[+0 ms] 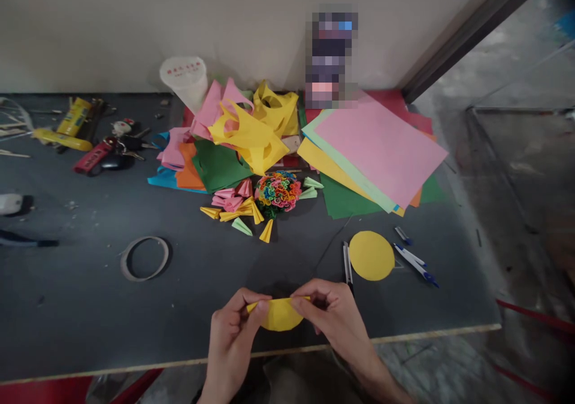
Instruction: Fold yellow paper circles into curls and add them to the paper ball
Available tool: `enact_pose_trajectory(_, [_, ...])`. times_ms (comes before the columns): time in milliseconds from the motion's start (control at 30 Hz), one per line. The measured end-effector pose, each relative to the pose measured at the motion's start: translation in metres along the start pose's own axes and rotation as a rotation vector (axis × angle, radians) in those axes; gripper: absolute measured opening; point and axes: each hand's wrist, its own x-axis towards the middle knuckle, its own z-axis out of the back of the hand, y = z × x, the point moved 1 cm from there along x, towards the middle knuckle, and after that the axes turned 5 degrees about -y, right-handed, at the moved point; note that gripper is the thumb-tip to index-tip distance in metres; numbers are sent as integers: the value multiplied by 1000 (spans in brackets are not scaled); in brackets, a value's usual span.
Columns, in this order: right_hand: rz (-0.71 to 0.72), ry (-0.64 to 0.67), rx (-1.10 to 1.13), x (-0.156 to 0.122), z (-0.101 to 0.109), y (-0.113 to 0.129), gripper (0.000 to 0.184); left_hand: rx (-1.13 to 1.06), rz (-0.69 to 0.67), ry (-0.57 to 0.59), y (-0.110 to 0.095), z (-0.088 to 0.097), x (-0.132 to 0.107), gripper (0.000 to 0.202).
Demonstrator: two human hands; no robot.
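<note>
Both my hands hold one yellow paper circle (279, 315) folded into a half disc, just above the near edge of the dark table (90, 308). My left hand (233, 326) pinches its left end and my right hand (330, 311) pinches its right end along the straight fold. A second flat yellow paper circle (371, 255) lies on the table just beyond my right hand. Farther back sit several small folded paper cones (240, 207) in yellow, pink and green, next to a ball of multicoloured rolled paper (278, 191).
A stack of coloured paper sheets (377, 152) lies at the back right, cut scraps (242, 134) at the back middle beside a white cup (185, 81). Pens (415, 263), a tape ring (144, 258), keys (114, 149) and glue tubes (74, 120) are scattered about. The table's right edge drops to the floor.
</note>
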Motion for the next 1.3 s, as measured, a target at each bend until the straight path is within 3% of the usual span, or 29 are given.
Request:
enact_pose_trajectory(133, [173, -33, -146, -3, 2, 1, 25, 194, -183, -15, -12, -2, -2, 30])
enact_pose_trajectory(233, [373, -31, -276, -6, 2, -1, 22, 262, -320, 65, -12, -2, -4, 15])
enact_pose_trajectory(367, [665, -36, -359, -8, 2, -3, 11, 287, -469, 4, -8, -3, -9, 7])
enact_pose_trajectory(467, [785, -30, -308, -8, 2, -3, 18, 221, -553, -6, -12, -6, -11, 7])
enact_pose_trajectory(567, [795, -9, -316, -11, 2, -1, 16, 136, -606, 54, -19, -7, -9, 13])
enact_pose_trajectory(733, [726, -6, -287, -15, 7, 2, 15, 158, -417, 115, -22, 2, -6, 9])
enact_pose_trajectory(800, [709, -26, -234, -15, 8, 2, 14, 187, -404, 119, -20, 7, -7, 12])
enact_pose_trajectory(933, [667, -46, -123, -15, 8, 2, 12, 205, -491, -16, -13, 11, -12, 12])
enact_pose_trajectory(1033, [643, -67, -84, -16, 8, 3, 5, 171, -499, -44, -11, 10, -12, 13])
enact_pose_trajectory(1167, [648, 4, -97, -14, 9, 4, 19, 176, -485, -82, -12, 11, -9, 16])
enact_pose_trajectory(1300, [649, -142, -190, -14, 9, 0, 17, 259, -547, -119, -8, 12, -14, 14])
